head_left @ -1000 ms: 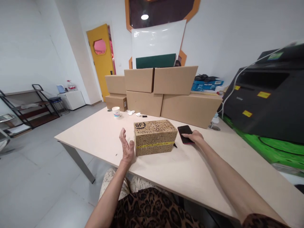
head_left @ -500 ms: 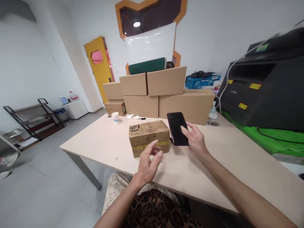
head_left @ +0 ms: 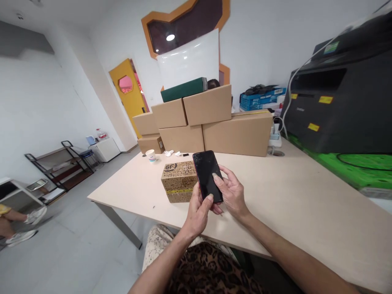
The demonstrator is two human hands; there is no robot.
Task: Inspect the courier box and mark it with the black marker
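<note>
A black smartphone (head_left: 207,173) with a dark screen is held upright between both hands, above the table's near edge. My left hand (head_left: 198,212) grips its lower left corner, thumb on the front. My right hand (head_left: 234,192) holds its right side, with the thumb lying on the screen. Behind the phone and to its left, a small brown cardboard box (head_left: 176,183) with dark speckles, black lettering and a yellow stripe sits on the table (head_left: 284,196). The phone and my left hand hide the box's right end.
Larger plain cardboard boxes (head_left: 235,136) form a wall along the table's back, topped by a green box (head_left: 184,90). A paper cup (head_left: 150,156) and crumpled tissues (head_left: 168,153) lie before them. At right stands a black printer (head_left: 321,106). A person's legs (head_left: 18,224) show far left.
My right hand has brought the phone leftward, in front of the speckled box. My left hand, empty before, has closed on the phone's lower left. The view has shifted slightly.
</note>
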